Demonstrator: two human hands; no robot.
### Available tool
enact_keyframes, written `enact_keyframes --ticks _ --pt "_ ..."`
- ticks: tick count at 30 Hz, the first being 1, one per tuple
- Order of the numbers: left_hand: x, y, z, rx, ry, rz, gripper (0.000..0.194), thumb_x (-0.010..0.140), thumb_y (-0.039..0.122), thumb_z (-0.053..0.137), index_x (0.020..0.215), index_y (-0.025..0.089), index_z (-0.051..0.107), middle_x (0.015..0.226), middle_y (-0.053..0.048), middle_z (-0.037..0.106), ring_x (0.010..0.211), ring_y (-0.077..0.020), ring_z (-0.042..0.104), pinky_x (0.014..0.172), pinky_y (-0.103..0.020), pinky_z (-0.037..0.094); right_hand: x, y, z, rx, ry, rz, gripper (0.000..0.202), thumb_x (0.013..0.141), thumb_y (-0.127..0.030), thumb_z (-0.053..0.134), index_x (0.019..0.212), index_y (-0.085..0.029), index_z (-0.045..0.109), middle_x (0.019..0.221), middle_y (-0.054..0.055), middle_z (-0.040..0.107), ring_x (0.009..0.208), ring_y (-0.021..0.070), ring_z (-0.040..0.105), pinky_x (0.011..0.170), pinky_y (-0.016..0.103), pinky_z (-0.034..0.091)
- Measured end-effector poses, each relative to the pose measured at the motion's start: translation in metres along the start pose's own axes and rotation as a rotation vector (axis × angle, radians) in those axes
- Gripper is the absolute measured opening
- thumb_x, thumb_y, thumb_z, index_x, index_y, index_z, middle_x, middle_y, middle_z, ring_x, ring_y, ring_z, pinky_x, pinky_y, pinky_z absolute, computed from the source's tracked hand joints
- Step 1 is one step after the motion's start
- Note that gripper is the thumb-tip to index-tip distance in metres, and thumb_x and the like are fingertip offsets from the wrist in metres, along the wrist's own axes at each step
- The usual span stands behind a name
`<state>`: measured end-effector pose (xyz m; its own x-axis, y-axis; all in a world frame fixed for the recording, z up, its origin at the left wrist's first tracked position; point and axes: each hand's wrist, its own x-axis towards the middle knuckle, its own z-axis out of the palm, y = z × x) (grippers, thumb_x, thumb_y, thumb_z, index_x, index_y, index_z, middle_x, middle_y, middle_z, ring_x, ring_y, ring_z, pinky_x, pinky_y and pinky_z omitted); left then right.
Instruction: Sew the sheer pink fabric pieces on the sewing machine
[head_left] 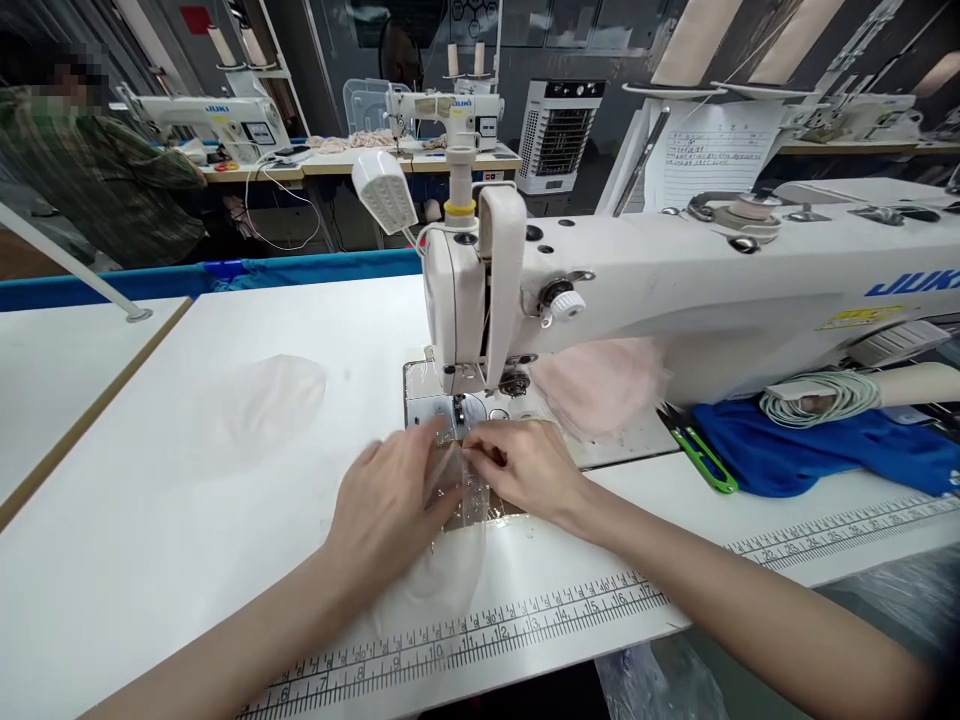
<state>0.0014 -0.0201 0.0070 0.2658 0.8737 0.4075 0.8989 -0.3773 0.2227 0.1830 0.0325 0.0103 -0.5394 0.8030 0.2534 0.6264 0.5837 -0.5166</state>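
My right hand [525, 465] pinches the edge of a thin sheer white fabric piece [461, 570] just in front of the presser foot [459, 408] of a white sewing machine [465, 290]. My left hand [394, 490] is at the left side of this fabric, thumb apart from the fingers; its fingertips are smeared by motion near the needle plate [424, 405]. The fabric hangs down between both hands onto the white table. Another sheer white piece [289, 400] lies flat to the left. A pile of pale pink sheer pieces [600, 385] rests under the machine arm.
Green thread snips [705, 460] lie beside a blue cloth [825, 445] on the right, with a coil of pale green cord [821, 400]. A ruler strip [525, 630] runs along the front edge. A person [97, 180] sits at another machine, back left.
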Motion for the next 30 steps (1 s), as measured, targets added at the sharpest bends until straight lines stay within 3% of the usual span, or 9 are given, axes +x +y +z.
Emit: enact_keyframes --ticks 2,5,8,12,19,23,30 --pt "0.0 0.0 -0.002 0.077 0.089 0.117 0.05 0.081 0.029 0.064 0.126 0.016 0.047 0.117 -0.013 0.063 0.108 -0.0298 0.057 0.088 -0.045 0.045 0.003 0.001 0.001 -0.04 0.02 0.039 0.013 0.079 -0.014 0.057 0.069 -0.02 0.063 0.056 -0.006 0.055 0.048 0.0076 0.044 0.051 0.022 0.026" --pt "-0.003 0.002 -0.003 0.149 0.129 0.256 0.033 0.085 0.019 0.059 0.117 0.016 0.057 0.121 -0.011 0.062 0.117 -0.0298 0.05 0.102 -0.048 0.033 0.005 0.002 0.003 -0.049 0.058 0.091 0.014 0.078 -0.015 0.059 0.066 -0.02 0.064 0.049 -0.006 0.048 0.045 0.0074 0.04 0.052 0.023 0.028" --pt "-0.007 0.007 -0.001 0.188 0.092 0.337 0.029 0.088 0.011 0.053 0.115 0.015 0.061 0.112 -0.007 0.068 0.108 -0.0263 0.056 0.102 -0.046 0.031 0.007 0.005 0.006 -0.006 0.088 0.138 0.015 0.079 -0.018 0.06 0.066 -0.021 0.066 0.047 -0.006 0.047 0.044 0.0086 0.04 0.053 0.024 0.032" --pt "-0.01 0.008 0.001 0.177 0.026 0.335 0.031 0.094 0.017 0.047 0.123 0.013 0.058 0.116 -0.008 0.068 0.11 -0.0261 0.057 0.098 -0.045 0.032 0.007 0.009 0.006 -0.007 0.107 0.122 0.012 0.083 -0.022 0.06 0.076 -0.021 0.07 0.051 -0.004 0.054 0.046 0.0104 0.044 0.054 0.025 0.034" --pt "0.002 -0.002 0.002 0.152 -0.011 0.332 0.03 0.096 0.019 0.044 0.122 0.016 0.058 0.118 -0.004 0.068 0.113 -0.026 0.056 0.097 -0.045 0.03 -0.008 0.01 0.0 -0.317 0.1 -0.249 0.029 0.094 -0.019 0.044 0.111 -0.018 0.067 0.079 0.002 0.07 0.068 0.0149 0.058 0.064 0.031 0.033" --pt "0.006 -0.004 0.003 0.17 0.014 0.351 0.032 0.096 0.019 0.044 0.125 0.016 0.057 0.123 -0.005 0.065 0.115 -0.0265 0.056 0.095 -0.044 0.032 -0.011 0.01 -0.002 -0.49 0.089 -0.281 0.029 0.094 -0.02 0.045 0.112 -0.013 0.067 0.081 0.006 0.07 0.071 0.0175 0.056 0.07 0.036 0.031" --pt "0.007 -0.004 0.008 0.196 0.019 0.309 0.032 0.096 0.024 0.046 0.124 0.017 0.059 0.119 -0.009 0.067 0.12 -0.0257 0.054 0.097 -0.042 0.032 -0.008 0.015 0.001 -0.581 0.136 -0.313 0.026 0.094 -0.021 0.048 0.108 -0.014 0.068 0.087 0.006 0.071 0.073 0.018 0.056 0.071 0.036 0.031"
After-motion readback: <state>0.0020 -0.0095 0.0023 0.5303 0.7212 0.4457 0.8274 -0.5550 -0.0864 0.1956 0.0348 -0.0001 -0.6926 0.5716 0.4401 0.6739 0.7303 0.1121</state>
